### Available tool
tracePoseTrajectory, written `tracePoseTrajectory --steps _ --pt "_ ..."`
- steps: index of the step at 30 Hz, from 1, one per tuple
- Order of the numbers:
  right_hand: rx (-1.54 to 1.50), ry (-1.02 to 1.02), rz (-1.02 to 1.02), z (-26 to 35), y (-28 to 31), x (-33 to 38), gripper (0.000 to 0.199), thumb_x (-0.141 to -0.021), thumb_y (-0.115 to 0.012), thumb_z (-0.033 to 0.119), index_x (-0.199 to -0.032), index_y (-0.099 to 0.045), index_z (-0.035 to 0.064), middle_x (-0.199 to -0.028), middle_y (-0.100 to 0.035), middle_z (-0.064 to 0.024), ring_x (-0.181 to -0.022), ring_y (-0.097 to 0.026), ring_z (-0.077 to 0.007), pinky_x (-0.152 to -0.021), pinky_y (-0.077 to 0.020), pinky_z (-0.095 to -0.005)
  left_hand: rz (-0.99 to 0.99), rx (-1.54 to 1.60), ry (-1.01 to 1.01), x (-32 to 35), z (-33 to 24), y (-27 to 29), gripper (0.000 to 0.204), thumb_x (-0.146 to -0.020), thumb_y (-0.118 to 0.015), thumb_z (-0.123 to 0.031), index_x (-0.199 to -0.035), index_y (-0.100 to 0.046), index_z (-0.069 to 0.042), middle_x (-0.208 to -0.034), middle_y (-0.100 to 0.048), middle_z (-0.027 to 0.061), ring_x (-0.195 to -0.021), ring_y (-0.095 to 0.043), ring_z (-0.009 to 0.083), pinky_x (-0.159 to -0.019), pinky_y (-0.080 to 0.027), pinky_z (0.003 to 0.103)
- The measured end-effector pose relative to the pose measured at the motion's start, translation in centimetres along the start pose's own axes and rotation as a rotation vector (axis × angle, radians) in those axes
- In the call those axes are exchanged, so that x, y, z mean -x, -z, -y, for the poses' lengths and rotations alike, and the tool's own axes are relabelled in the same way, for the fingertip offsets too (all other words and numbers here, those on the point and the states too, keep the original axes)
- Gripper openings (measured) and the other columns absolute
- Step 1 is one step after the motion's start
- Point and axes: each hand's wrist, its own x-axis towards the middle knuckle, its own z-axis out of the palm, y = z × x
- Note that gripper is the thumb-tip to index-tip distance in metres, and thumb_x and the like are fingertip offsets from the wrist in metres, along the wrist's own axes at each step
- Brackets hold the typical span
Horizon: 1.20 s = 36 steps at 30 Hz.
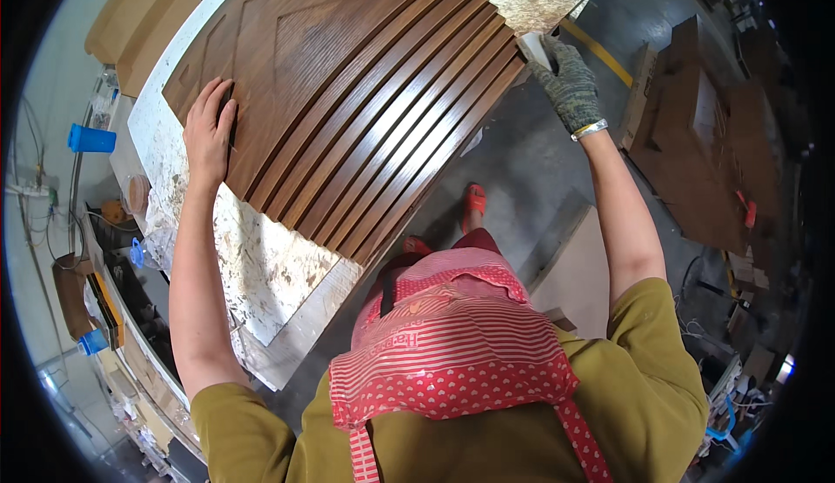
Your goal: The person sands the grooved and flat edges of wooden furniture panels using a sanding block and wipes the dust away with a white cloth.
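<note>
At the far left, an opened cardboard box [139, 13] stands near the table, with a blue cup [91, 139] closer in. The bare left hand [209, 130] rests on the left edge of the brown wooden panels [335, 52] – fingers laid out along the top face, thumb a little apart from them. The panels lie in the middle on a stained white board [274, 270], overlapping so that their glossy edges step down toward the near right. The person's red shoes [474, 197] show on the floor just beyond the striped apron [452, 335]. To the right, the grey-gloved right hand [570, 83] is closed on a white block [534, 50] – held at the panels' far right corner, right beside their stepped edges. Farther right is a yellow floor line [600, 52]
</note>
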Motion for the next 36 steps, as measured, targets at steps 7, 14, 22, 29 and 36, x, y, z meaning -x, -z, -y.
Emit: tracePoseTrajectory --steps 7,14,22,29,36 --pt "-0.04 0.196 0.05 6.5 0.0 5.6 0.054 -0.08 -0.07 0.029 -0.127 -0.059 0.0049 -0.108 -0.064 -0.0197 -0.1 -0.061 -0.0345 -0.09 -0.0487 -0.0434 -0.002 -0.026 0.012 0.0 -0.1 -0.1 0.039 -0.098 -0.053 -0.033 -0.131 -0.059 -0.014 -0.142 -0.051 0.0063 -0.132 -0.045 0.0286 -0.111 -0.033 0.039" --pt "-0.429 0.624 0.638 23.0 -0.4 16.8 0.031 -0.084 -0.06 0.026 -0.11 -0.063 0.0093 -0.084 -0.062 -0.0081 -0.077 -0.065 -0.0257 -0.064 -0.0539 -0.0406 -0.002 -0.012 0.01 0.1 -0.2 0.0 0.039 -0.098 -0.053 -0.034 -0.131 -0.059 -0.015 -0.142 -0.051 0.0066 -0.131 -0.045 0.0291 -0.11 -0.033 0.039" --pt "-0.348 -0.004 0.084 8.5 1.9 5.9 0.052 -0.085 -0.069 0.023 -0.132 -0.056 0.0044 -0.118 -0.064 -0.0186 -0.107 -0.062 -0.0335 -0.095 -0.0491 -0.039 0.003 -0.001 0.03 0.0 -0.3 0.0 0.039 -0.098 -0.052 -0.034 -0.131 -0.058 -0.014 -0.142 -0.051 0.0065 -0.132 -0.045 0.029 -0.111 -0.032 0.039" --pt "-0.005 0.03 -0.024 0.3 0.2 -2.4 0.05 -0.086 -0.068 0.031 -0.128 -0.06 0.0059 -0.123 -0.062 -0.0182 -0.114 -0.059 -0.0338 -0.098 -0.0462 -0.0416 -0.015 -0.009 0.025 0.0 -0.7 0.2 0.037 -0.098 -0.052 -0.032 -0.129 -0.06 -0.013 -0.14 -0.053 0.0074 -0.13 -0.047 0.0296 -0.109 -0.034 0.04" --pt "-0.013 0.247 0.015 9.3 -0.4 5.0 0.047 -0.081 -0.069 0.025 -0.123 -0.062 0.0057 -0.106 -0.064 -0.0196 -0.102 -0.061 -0.0359 -0.089 -0.048 -0.0455 -0.065 0.02 -0.049 -0.1 0.1 -0.2 0.036 -0.096 -0.054 -0.031 -0.126 -0.062 -0.013 -0.136 -0.056 0.0073 -0.125 -0.051 0.0302 -0.106 -0.038 0.038"
